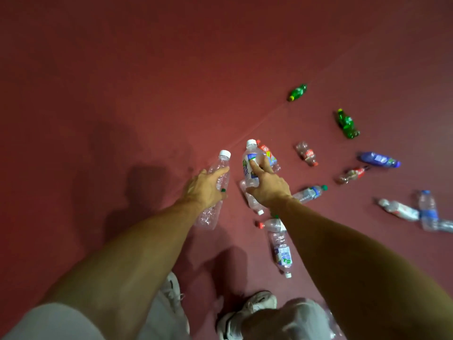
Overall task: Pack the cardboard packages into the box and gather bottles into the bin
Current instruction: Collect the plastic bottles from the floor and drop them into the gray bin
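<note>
My left hand (206,186) covers the middle of a clear bottle (215,190), and I can't tell what the green bit by my fingers is. My right hand (268,185) hides part of another bottle (252,201). A far-right bottle (445,225) runs off the edge. Small labels are too blurry to read.

Left hand (204,188) gripping a clear bottle (215,190), right hand (268,184) clutching a labelled bottle (250,165), more bottles (346,123) scattered on red floor (147,82)
</note>
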Demonstrator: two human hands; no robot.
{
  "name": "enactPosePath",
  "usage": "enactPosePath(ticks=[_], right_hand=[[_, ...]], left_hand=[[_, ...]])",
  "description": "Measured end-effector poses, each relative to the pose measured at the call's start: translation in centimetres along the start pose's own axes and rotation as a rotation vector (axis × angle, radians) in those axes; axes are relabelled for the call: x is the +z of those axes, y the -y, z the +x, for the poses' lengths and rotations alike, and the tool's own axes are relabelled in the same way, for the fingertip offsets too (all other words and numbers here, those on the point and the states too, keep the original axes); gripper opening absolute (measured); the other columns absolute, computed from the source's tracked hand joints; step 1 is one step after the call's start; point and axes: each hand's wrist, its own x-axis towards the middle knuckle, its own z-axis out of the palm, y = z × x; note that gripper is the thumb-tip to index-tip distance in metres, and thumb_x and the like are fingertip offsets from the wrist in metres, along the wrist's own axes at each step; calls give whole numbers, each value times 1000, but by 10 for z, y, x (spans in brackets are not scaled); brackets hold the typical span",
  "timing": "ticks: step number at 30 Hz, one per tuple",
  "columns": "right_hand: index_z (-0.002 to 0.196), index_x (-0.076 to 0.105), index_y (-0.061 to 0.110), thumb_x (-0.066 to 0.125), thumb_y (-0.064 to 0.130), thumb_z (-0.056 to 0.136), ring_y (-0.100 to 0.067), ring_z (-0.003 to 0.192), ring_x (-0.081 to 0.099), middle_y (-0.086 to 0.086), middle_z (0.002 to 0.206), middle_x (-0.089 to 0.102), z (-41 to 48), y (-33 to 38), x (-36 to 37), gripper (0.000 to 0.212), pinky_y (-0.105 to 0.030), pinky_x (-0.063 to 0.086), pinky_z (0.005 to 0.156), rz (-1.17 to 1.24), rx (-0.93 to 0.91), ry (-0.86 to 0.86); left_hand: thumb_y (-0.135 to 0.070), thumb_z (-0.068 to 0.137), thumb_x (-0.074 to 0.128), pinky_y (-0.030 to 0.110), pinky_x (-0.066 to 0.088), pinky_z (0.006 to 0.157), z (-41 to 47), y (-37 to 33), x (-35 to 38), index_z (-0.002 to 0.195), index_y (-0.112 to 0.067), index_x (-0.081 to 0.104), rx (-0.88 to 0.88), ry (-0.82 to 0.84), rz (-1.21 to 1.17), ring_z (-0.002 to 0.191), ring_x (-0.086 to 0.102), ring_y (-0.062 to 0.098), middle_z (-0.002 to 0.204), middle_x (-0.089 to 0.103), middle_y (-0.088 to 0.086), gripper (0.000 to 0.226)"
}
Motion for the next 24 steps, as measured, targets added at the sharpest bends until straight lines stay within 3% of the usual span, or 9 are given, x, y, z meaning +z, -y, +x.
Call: enactPosePath(ticks=[3,7,12,16,24], right_hand=[[158,12,39,65,36,92,-31,138,42,8,167,-6,-41,45,-78,85,-40,43,103,-17,-40,5],[158,12,37,64,36,93,-35,129,49,6,167,-8,-87,98,-167,83,-39,45,99,-75,-142,-31],[158,16,36,61,36,92,-37,123,53,4,167,-5,-123,125,-234,80,-39,46,96,-164,-239,-39],[157,20,35,60,34,93,-37,123,53,4,166,5,-145,173,-264,76,-39,46,98,-208,-386,-66],[157,18,35,48,28,96,-40,117,53,2,167,0,-199,353,-240,68,-39,44,97,-272,-740,-45]], left_hand=[[-37,84,75,36,44,101,-49,-30,-82,148,-52,34,-1,-58,-11,115,56,33,124,52,10,77],[-36,88,70,35,39,102,-107,-66,-182,151,-49,30,-40,-189,17,119,54,33,129,51,11,76],[-37,85,73,34,41,100,-169,-95,-244,150,-49,32,-98,-312,-10,116,56,33,127,51,11,78],[-43,84,72,34,41,96,-218,-90,-276,149,-50,32,-201,-436,23,115,58,32,126,53,8,77],[-44,84,65,39,43,97,-341,4,-351,147,-53,32,-450,-628,-1,114,59,38,125,52,11,71]])
